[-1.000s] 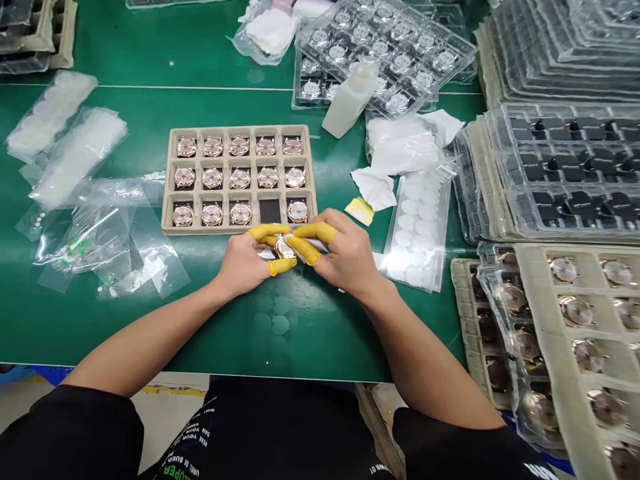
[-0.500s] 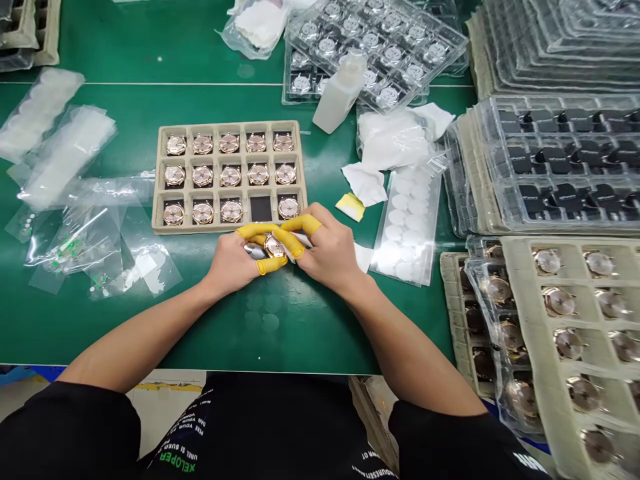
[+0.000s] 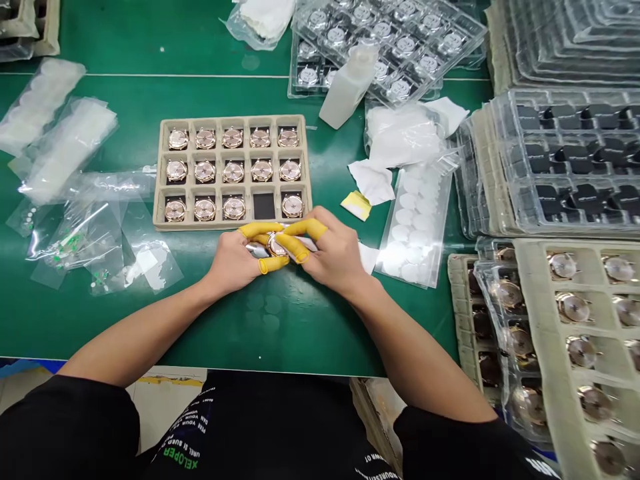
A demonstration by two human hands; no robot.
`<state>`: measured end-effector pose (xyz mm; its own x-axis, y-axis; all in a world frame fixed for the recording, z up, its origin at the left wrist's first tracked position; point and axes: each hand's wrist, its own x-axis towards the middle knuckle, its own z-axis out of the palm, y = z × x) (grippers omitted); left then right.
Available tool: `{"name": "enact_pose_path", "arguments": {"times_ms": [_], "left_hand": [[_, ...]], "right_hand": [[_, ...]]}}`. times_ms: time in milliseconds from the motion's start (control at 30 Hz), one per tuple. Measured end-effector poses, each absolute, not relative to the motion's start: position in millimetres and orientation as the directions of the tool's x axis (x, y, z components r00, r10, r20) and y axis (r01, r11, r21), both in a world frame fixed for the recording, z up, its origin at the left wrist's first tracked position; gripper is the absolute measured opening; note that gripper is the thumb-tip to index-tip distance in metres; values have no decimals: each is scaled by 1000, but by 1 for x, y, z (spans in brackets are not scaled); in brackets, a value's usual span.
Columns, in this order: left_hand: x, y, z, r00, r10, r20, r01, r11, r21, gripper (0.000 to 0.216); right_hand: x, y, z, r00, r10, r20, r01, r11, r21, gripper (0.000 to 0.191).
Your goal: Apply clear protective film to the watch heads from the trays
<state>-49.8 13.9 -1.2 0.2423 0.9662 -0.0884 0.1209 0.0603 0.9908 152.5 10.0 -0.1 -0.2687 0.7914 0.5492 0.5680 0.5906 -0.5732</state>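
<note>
Yellow finger cots cover several fingertips on both hands. My left hand (image 3: 231, 263) pinches a rose-gold watch head (image 3: 275, 245) by its edge, near the tray's front side. My right hand (image 3: 336, 252) presses a cot-covered finger against the same watch head and has a white wipe (image 3: 369, 257) bunched under its fingers, one end sticking out to the right. Just beyond the hands lies a beige compartment tray (image 3: 158, 175) with rose-gold watch heads on dark pads. One front-row compartment shows only its black pad (image 3: 263, 206).
Clear plastic sleeves (image 3: 70, 153) and film scraps lie at left. At right are a white plastic bottle (image 3: 347, 90), crumpled wipes (image 3: 400, 133), a yellow scrap (image 3: 356, 205) and a sheet of round stickers (image 3: 417, 220). Stacked trays (image 3: 575, 167) with watch parts line the right side.
The camera view has shifted slightly, so surrounding things sit a little differently in the picture. Both hands keep nearly the same grip on the watch head, which appears turned slightly.
</note>
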Motion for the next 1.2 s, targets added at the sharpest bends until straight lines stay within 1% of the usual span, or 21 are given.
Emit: {"name": "enact_pose_path", "arguments": {"times_ms": [133,233,367,467,600,733,867,933,1033,1100,1200], "left_hand": [[-50,14,-2,262,960,-96,120,67,991,55],[-50,14,-2,257,962,-93,114,66,991,55],[-49,14,0,258,962,-87,130,55,990,55],[-48,14,1,249,964,-89,118,61,991,55],[-48,14,1,254,963,-93,131,61,989,55],[-47,14,2,238,967,-92,139,60,988,54],[-48,14,2,258,963,-80,173,36,984,54],[-48,14,1,266,962,-61,166,16,986,54],[-48,14,1,244,966,-81,152,45,987,54],[-47,13,2,234,967,-104,159,68,985,56],[-46,12,3,227,967,-115,159,79,984,56]], "right_hand": [[153,12,0,-313,744,590,480,660,-578,10],[154,14,0,-292,752,590,504,646,-573,8],[154,15,1,-330,744,582,473,663,-580,9],[154,13,1,-287,767,575,535,626,-568,13],[155,13,1,-334,743,580,482,663,-572,10],[159,14,3,-287,767,574,535,625,-568,11],[157,12,2,-346,761,549,482,646,-592,13],[153,12,1,-296,787,541,535,606,-588,16],[153,15,0,-120,808,577,631,511,-584,18],[162,18,2,-49,809,585,630,480,-611,19],[184,21,5,2,841,541,644,412,-644,19]]}}
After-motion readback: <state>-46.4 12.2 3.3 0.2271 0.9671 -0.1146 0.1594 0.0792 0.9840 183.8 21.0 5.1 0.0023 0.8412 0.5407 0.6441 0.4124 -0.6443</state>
